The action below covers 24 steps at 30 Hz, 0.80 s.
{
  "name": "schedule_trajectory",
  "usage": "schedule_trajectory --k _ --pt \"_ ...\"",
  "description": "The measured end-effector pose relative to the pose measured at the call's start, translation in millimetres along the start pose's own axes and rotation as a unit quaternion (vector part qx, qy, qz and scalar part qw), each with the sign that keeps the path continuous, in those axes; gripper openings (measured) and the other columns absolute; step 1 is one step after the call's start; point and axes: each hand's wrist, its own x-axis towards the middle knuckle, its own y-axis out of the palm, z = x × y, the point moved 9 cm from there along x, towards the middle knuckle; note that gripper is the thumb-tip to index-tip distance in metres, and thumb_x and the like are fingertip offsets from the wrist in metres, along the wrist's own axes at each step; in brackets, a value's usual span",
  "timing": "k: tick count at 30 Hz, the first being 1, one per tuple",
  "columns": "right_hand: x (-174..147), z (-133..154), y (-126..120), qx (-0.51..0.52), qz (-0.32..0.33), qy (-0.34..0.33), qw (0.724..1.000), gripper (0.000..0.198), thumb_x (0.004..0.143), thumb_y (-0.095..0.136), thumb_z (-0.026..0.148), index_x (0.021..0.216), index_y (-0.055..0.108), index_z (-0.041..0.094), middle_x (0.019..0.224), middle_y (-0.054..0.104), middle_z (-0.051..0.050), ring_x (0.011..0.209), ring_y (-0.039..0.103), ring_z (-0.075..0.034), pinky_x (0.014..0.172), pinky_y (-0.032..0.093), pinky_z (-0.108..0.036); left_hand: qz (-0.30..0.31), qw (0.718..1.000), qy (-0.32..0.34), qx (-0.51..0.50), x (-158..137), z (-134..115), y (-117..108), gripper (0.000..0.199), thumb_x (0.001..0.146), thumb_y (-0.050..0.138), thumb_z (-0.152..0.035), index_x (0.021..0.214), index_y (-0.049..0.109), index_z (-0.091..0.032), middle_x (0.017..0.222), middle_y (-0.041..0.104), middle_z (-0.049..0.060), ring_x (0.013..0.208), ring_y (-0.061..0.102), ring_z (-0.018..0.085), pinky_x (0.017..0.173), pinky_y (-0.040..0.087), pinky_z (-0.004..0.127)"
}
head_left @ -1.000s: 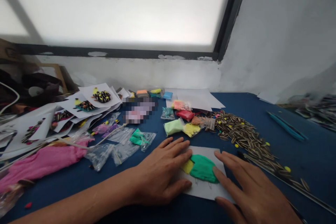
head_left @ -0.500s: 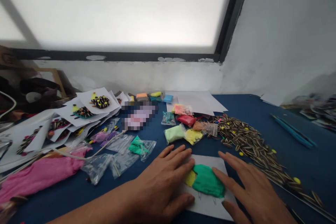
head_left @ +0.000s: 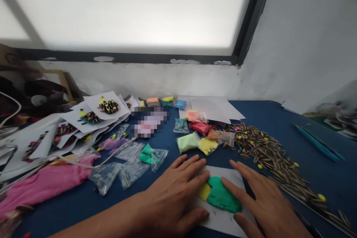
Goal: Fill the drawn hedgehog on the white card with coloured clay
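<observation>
1. Head view: green clay [head_left: 225,196] lies on my white sheet [head_left: 221,225], joined to yellow clay [head_left: 205,192] on its left.
2. Its long axis slants across the sheet, right end nearer me.
3. My left hand [head_left: 177,189], open and flat, covers the sheet's left side.
4. My right hand [head_left: 266,202], spread and gripping nothing, comes over the sheet's right edge, nearer the green clay, index fingertip at its rim.

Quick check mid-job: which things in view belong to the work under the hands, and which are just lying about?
Belonging:
White paper, under the left hand
Yellow piece and green piece on it, the green beside the right hand
Striped seeds, probably; sheets at left bear similar ones

Lying about, I'd judge:
White cable
Clear bags
</observation>
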Motion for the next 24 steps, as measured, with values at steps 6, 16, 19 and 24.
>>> schedule_trajectory --k 6,16,19,24 --pt "5.5 -1.3 5.8 0.019 0.019 0.008 1.0 0.041 0.094 0.043 0.04 0.122 0.066 0.022 0.131 0.06 -0.018 0.113 0.062 -0.031 0.074 0.058 -0.045 -0.009 1.0 0.004 -0.01 1.1 -0.3 -2.0 0.069 0.086 0.059 -0.041 0.146 0.038 -0.014 0.154 0.029 0.017 0.144 0.022 0.036 0.117 0.016 0.06" --pt "17.3 -0.5 9.3 0.052 0.02 -0.009 0.998 0.038 0.091 0.051 0.047 0.116 0.069 0.026 0.13 0.061 -0.016 0.115 0.061 -0.03 0.079 0.057 -0.046 -0.003 1.0 0.001 0.006 0.6 0.7 0.3 0.068 0.088 0.058 -0.045 0.146 0.038 -0.016 0.156 0.027 0.015 0.145 0.021 0.031 0.119 0.013 0.054" --pt "19.8 0.4 10.0 0.051 0.012 -0.01 0.999 0.039 0.093 0.047 0.046 0.115 0.069 0.024 0.13 0.061 -0.016 0.115 0.061 -0.03 0.078 0.058 -0.045 -0.007 1.0 0.004 0.005 0.6 0.8 -0.6 0.068 0.088 0.058 -0.045 0.146 0.039 -0.015 0.156 0.028 0.015 0.145 0.022 0.031 0.119 0.013 0.053" --pt "16.9 4.7 10.9 0.042 0.0 -0.024 0.999 0.042 0.093 0.046 0.046 0.118 0.068 0.022 0.127 0.063 -0.017 0.112 0.063 -0.028 0.075 0.058 -0.042 -0.011 1.0 0.008 -0.008 0.1 1.1 -0.8 0.072 0.089 0.056 -0.046 0.147 0.034 -0.012 0.155 0.03 0.015 0.145 0.023 0.029 0.12 0.012 0.05"
